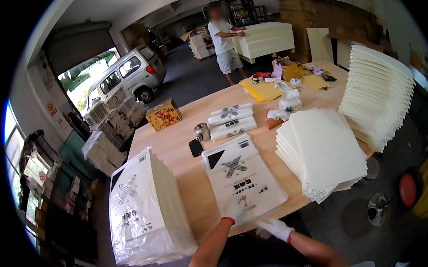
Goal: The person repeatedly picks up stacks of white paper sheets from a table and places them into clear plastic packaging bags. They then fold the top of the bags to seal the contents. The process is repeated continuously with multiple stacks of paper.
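Note:
My left hand [234,208], in a white glove with a red cuff, rests on the near part of a flat stack of printed clear plastic bags [255,171]. Its fingers blend into the white plastic, so their pose is unclear. My right hand [276,229], gloved the same way, is off the table's near edge by the stack's lower corner. Its fingers stretch leftward, slightly blurred, with nothing visible in them. Left of the bags stands a tall pile of filled paper packs [141,206] in printed plastic. Stacks of loose cream paper [323,148] lie to the right.
A taller fanned paper stack [376,93] rises at the far right. Rolled bag bundles [231,122], a metal jar [202,131], a black phone [195,148] and a fruit-print box [163,114] are on the table [186,177]. A co-worker [225,43] handles a large paper stack behind. A red stool [407,189] stands right.

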The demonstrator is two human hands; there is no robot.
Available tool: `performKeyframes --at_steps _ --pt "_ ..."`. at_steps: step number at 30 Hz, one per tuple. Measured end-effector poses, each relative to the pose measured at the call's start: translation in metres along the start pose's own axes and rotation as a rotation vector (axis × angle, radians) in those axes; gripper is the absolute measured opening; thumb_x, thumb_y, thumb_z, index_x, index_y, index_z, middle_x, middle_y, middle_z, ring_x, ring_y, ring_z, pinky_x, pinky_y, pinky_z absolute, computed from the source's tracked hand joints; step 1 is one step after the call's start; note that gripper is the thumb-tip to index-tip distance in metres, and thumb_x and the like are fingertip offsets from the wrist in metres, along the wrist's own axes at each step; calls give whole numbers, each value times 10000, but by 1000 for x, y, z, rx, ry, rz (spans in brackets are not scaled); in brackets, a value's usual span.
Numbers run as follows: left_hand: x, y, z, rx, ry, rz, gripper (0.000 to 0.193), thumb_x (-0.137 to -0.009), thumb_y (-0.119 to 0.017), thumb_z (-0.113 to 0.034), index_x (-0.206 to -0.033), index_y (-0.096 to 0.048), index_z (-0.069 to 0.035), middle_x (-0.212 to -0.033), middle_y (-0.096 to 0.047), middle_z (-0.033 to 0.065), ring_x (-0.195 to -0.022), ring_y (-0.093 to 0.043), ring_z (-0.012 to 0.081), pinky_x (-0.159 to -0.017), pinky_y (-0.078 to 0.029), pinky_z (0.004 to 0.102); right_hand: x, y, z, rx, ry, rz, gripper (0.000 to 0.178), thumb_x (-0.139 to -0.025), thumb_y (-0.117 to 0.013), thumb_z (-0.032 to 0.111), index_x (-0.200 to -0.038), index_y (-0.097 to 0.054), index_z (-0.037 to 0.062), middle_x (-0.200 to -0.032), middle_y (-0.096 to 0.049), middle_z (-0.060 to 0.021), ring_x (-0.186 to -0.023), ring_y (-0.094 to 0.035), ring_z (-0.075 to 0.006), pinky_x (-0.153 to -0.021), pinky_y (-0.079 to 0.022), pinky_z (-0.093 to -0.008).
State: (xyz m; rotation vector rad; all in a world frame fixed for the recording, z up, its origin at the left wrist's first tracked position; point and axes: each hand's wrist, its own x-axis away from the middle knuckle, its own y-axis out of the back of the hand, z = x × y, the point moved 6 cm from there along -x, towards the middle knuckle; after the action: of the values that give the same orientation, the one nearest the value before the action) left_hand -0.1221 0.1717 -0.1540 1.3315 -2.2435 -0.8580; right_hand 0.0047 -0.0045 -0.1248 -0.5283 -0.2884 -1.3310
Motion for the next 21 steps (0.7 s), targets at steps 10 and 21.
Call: performKeyframes --at_steps 10,21 --pt "-22 99 -53 1046 -193 -210 162 -914 -527 -62 -1067 -502 -107 -780 -511 -23 -733 -556 104 -694 -534 346 -90 69 12 1075 233 -430 546 -927 -357 522 -1030 -620 55 -1091 -631 -156 -877 -637 -218 -792 -492 -382" --pt "58 57 -230 321 -334 -46 239 -862 -573 -17 -1082 -618 -99 -842 -651 64 -613 -552 139 -565 -469 286 -59 26 107 1017 447 -522 340 -888 -522 297 -1029 -601 -2 -1082 -624 -165 -1014 -595 -262 -898 -430 -372"
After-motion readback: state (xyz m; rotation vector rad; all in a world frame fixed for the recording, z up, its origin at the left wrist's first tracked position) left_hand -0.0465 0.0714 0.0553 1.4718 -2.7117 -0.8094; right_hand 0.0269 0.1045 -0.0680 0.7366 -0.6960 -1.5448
